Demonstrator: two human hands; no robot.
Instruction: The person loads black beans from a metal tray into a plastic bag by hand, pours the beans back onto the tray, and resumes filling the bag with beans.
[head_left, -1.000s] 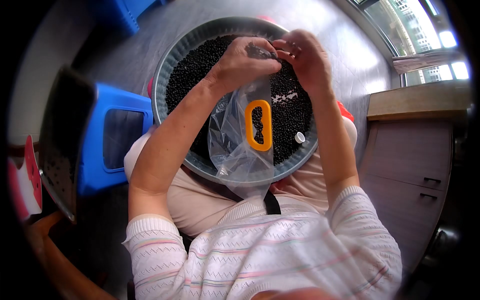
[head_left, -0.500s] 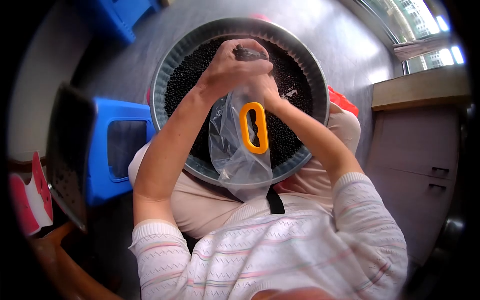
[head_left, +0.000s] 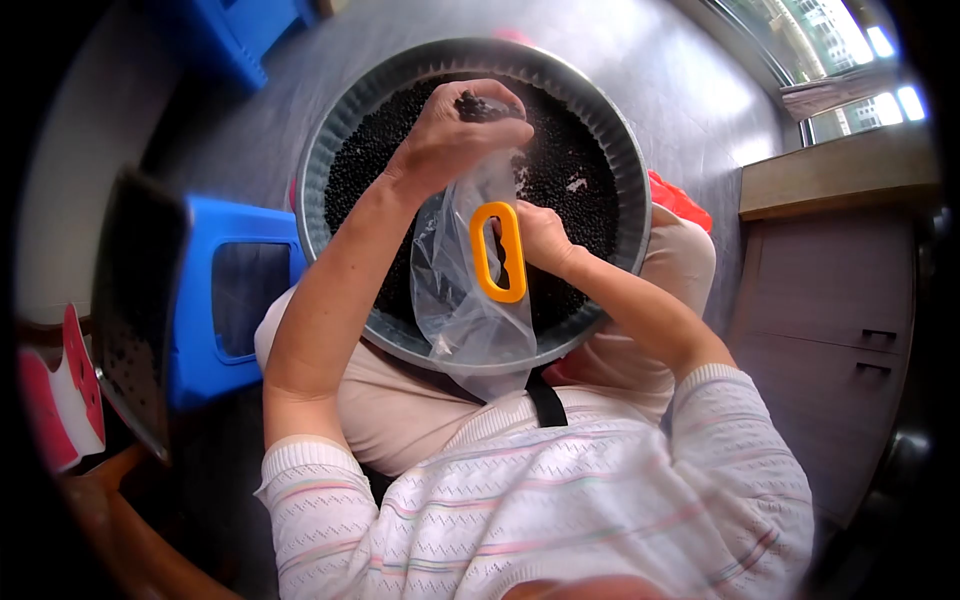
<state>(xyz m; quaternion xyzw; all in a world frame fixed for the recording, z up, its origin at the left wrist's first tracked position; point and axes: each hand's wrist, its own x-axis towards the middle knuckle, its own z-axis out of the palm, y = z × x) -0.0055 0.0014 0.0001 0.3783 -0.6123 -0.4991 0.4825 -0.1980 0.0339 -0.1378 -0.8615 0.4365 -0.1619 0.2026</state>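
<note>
A round grey tub [head_left: 335, 100] of small black beads [head_left: 580, 185] rests over my lap. My left hand [head_left: 455, 135] is wrapped round the top of a clear plastic bag [head_left: 450, 300], and dark beads show inside the curl of its fingers. The bag hangs down over the tub's near rim. On the bag's right side is a yellow handle [head_left: 512, 262]. Beside that handle, low in the tub, is my right hand [head_left: 540, 236]; its fingertips are hidden behind the bag and handle.
A blue stool [head_left: 185, 350] and a dark panel [head_left: 140, 310] stand at the left. Another blue stool [head_left: 235, 40] is at the upper left. A red bag [head_left: 680, 203] lies beyond the right knee. At the right are a wooden cabinet [head_left: 810, 300] and a window.
My right hand has come away from my left fingertips and moved down behind the bag, beside the yellow handle. My left hand has shifted slightly left, still holding the bag. The white cap is out of sight.
</note>
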